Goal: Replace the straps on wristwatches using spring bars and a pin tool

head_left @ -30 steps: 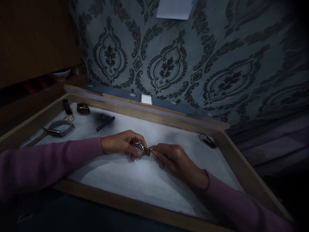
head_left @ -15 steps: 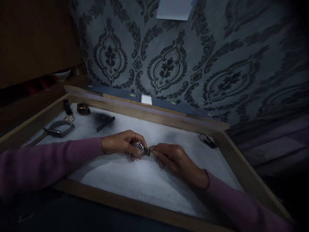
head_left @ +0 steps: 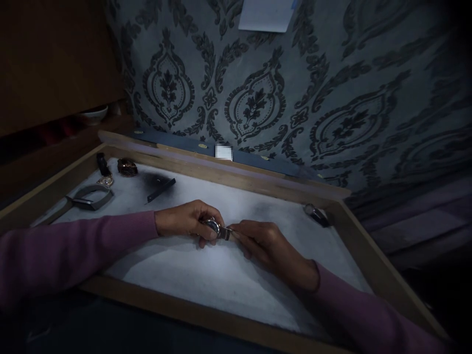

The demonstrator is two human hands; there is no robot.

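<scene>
My left hand [head_left: 187, 218] is closed around a wristwatch [head_left: 212, 225] with a shiny round metal case, the thumb pressing on its edge. A short dark piece of strap [head_left: 224, 233] sticks out to the right of the case. My right hand [head_left: 272, 244] pinches a thin metal tool [head_left: 229, 229], its tip at that strap piece; fingers and dim light hide what kind of tool it is. Both hands are just above the white lining [head_left: 206, 280] of a shallow wooden tray.
The tray has a raised wooden rim [head_left: 155, 300]. At its left lie a grey looped band [head_left: 103, 200], a gold-cased watch [head_left: 105, 180] and a brown round item [head_left: 127, 167]. A dark strip [head_left: 161, 190] lies behind my left hand, a black watch [head_left: 316, 216] at the right. Patterned wallpaper [head_left: 254, 93] rises behind.
The watch in my left hand has tilted slightly, so less glare shows on its face. My right hand has shifted very little, staying at the strap.
</scene>
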